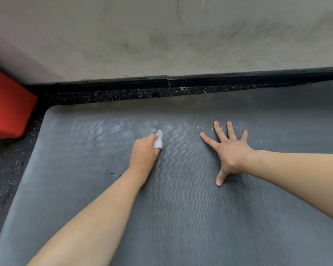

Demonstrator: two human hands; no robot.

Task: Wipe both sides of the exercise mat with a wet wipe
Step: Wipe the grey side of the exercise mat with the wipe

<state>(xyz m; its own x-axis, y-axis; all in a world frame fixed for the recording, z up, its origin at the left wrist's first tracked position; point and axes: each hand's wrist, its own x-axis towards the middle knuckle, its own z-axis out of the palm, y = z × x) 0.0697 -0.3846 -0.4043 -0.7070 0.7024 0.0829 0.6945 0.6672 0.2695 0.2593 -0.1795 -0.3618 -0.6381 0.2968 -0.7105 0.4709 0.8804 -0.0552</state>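
The left hand (145, 153) pinches a white wet wipe (158, 141), mostly hidden in its curled fingers, on the grey exercise mat (181, 208), while the right hand (229, 150) presses flat, fingers spread.

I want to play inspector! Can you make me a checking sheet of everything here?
Surface: grey ribbed mat lies flat on speckled black floor; lighter streaks near its far edge.
Job's things: white wipe, bunched up, on the mat.
Clutter: small dark scuffs on the mat.
Grippers: left hand grips the wipe; right hand presses flat, fingers spread.
Cables: nothing seen.
Surroundings: smudged pale wall, black skirting, red block at left.
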